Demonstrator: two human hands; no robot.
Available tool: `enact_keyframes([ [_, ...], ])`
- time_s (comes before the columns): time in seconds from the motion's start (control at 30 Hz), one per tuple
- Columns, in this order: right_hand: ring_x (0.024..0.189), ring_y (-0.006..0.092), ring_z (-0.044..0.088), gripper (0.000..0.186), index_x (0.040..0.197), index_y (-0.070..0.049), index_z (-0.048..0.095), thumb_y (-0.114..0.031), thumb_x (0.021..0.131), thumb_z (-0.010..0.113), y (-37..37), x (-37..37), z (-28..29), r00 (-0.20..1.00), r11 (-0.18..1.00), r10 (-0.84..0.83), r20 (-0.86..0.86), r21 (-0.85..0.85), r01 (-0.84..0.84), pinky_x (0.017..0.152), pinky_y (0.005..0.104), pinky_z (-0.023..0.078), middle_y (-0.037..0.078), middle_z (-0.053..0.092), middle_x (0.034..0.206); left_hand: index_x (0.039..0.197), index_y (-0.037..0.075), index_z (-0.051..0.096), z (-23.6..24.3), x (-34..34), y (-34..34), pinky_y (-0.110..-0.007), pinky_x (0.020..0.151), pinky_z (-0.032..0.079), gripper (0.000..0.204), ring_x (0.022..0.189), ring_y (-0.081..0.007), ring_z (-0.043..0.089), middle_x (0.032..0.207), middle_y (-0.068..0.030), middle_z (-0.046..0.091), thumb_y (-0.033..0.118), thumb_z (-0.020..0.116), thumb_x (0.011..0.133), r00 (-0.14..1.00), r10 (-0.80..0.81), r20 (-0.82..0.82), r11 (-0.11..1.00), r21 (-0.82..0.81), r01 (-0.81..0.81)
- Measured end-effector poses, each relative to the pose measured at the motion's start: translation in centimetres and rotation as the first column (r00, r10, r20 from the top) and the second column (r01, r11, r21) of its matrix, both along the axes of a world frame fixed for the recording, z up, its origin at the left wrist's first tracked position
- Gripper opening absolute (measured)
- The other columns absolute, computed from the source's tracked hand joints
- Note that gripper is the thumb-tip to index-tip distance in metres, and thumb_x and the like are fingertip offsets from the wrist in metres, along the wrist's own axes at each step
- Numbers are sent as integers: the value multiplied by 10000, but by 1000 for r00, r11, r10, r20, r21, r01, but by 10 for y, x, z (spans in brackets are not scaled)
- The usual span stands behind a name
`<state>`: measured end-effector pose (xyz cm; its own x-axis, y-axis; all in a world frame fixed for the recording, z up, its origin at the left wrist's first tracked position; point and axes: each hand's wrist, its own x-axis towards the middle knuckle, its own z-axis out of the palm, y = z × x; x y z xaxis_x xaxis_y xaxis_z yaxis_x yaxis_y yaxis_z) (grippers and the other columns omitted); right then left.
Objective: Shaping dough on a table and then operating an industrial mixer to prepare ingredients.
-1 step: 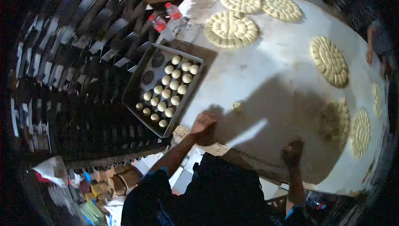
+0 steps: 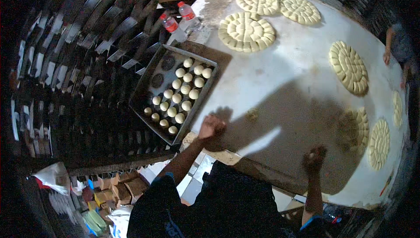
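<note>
My left hand (image 2: 212,126) is over the near left edge of the floured table (image 2: 262,69), beside a dark baking tray (image 2: 176,138). Its fingers are curled, and what they hold, if anything, is hidden. In the shadow on the right, my right hand (image 2: 314,158) is curled too, with its palm out of sight. A small lump of dough (image 2: 251,114) lies on the table between my hands and beyond them. Pale round dough balls (image 2: 176,98) stand in slanting rows in the tray. Past my right hand, a scored dough round (image 2: 362,126) is partly in shadow.
More scored dough rounds (image 2: 247,32) lie at the far side and right of the table. Two red-capped bottles (image 2: 170,24) stand by the far left corner. Another person's hand (image 2: 386,58) is at the right edge. Boxes and bags (image 2: 124,192) are at lower left.
The view has shifted slightly. My left hand has drawn a little left, and its shadow shows more separated fingers. My right hand has moved slightly right.
</note>
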<state>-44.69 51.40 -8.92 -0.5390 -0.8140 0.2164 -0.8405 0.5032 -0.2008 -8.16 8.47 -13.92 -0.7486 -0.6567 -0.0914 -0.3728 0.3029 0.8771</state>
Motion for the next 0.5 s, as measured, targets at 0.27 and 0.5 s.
enact_keyframes([
  [0.27,1144,441,413,308,1050,8,552,-270,934,492,-85,3,6,752,766,-601,270,-72,638,1041,525,264,272,512,1138,1135,41,532,138,-128,67,-466,946,389,400,1087,-369,484,1162,-178,523,117,620,752,993,-67,99,985,-152,82],
  [0.5,812,273,599,163,989,-31,573,-146,878,538,-29,17,47,693,837,-503,516,92,539,717,382,475,140,612,829,1230,24,465,87,12,46,-433,979,383,357,1194,-391,425,1257,-238,456,156,451,899,841,-539,-45,829,-203,520],
])
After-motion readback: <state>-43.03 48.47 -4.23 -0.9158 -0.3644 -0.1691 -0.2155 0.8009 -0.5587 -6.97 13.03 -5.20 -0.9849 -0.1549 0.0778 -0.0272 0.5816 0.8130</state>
